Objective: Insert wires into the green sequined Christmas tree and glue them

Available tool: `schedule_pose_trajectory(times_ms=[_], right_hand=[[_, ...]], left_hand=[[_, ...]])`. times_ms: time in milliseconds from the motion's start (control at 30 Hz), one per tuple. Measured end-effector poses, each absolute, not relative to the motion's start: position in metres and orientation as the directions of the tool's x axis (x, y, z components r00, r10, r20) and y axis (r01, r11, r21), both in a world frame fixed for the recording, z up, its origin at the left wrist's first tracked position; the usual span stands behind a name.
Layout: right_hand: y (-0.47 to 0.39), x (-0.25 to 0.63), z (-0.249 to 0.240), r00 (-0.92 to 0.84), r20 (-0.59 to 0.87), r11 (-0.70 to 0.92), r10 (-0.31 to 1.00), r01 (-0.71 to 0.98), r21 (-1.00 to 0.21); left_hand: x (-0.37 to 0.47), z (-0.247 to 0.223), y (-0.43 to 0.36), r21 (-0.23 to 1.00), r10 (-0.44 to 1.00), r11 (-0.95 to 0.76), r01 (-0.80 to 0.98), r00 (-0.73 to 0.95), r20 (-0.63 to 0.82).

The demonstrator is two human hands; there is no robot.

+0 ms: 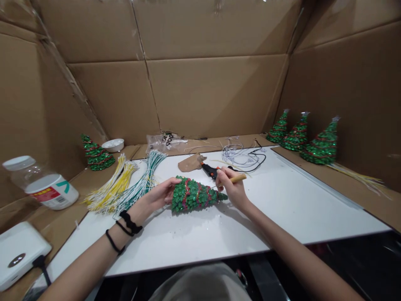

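A small green Christmas tree point(196, 195) with red garland lies on its side above the white board point(188, 246), its tip toward the right. My left hand point(162, 194) grips its wide base, the fingers partly hidden behind it. In my right hand point(230, 184) is a wooden-handled tool point(238, 178), whose thin metal shaft reaches the red garland near the upper part of the tree. Just behind my right hand, a black and orange glue gun point(209, 169) rests with its nozzle by a brown piece of cardboard point(189, 163).
Bundles of yellow-white wires point(114, 190) and green-white wires point(152, 167) lie left. A plastic jar point(46, 188), a white device point(21, 253), a white dish point(113, 145) and another tree point(95, 154) stand further left. Several trees point(321, 144) stand right; tangled wires point(239, 155) lie behind.
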State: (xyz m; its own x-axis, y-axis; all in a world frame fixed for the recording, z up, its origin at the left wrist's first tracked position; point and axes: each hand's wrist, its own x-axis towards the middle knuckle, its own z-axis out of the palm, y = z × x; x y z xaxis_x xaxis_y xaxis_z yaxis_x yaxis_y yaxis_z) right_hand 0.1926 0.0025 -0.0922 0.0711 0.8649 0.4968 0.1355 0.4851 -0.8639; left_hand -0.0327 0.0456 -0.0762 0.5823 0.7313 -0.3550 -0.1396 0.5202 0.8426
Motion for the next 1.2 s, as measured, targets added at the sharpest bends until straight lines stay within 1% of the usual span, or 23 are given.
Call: schedule_pose_trajectory(times_ms=[200,267,433,500,733,867,1000,1200], right_hand=[[0.006,0.194,-0.097,0.080,0.508,0.494,0.858,0.143,-0.857],[0.007,0.194,-0.099,0.078,0.505,0.496,0.860,0.106,-0.862],[0.008,0.189,-0.100,0.070,0.466,0.469,0.882,-0.048,-0.882],[0.008,0.187,-0.099,0.090,0.463,0.469,0.882,-0.070,-0.880],[0.012,0.186,-0.100,0.090,0.472,0.479,0.877,-0.095,-0.872],[0.017,0.187,-0.102,0.079,0.454,0.460,0.888,-0.120,-0.880],[0.018,0.186,-0.100,0.081,0.459,0.466,0.885,-0.111,-0.878],[0.018,0.185,-0.097,0.079,0.461,0.467,0.884,-0.085,-0.880]], left_hand=[[-0.035,-0.086,0.047,0.809,0.672,0.565,-0.161,0.659,-0.338],[-0.036,-0.089,0.047,0.805,0.661,0.571,-0.163,0.672,-0.333],[-0.036,-0.094,0.047,0.802,0.667,0.576,-0.158,0.659,-0.349],[-0.036,-0.096,0.048,0.803,0.671,0.573,-0.163,0.656,-0.345],[-0.038,-0.102,0.051,0.789,0.682,0.582,-0.196,0.645,-0.344],[-0.035,-0.098,0.047,0.782,0.710,0.585,-0.213,0.601,-0.368],[-0.030,-0.091,0.042,0.791,0.744,0.568,-0.228,0.553,-0.375],[-0.031,-0.090,0.042,0.804,0.726,0.558,-0.205,0.589,-0.354]])
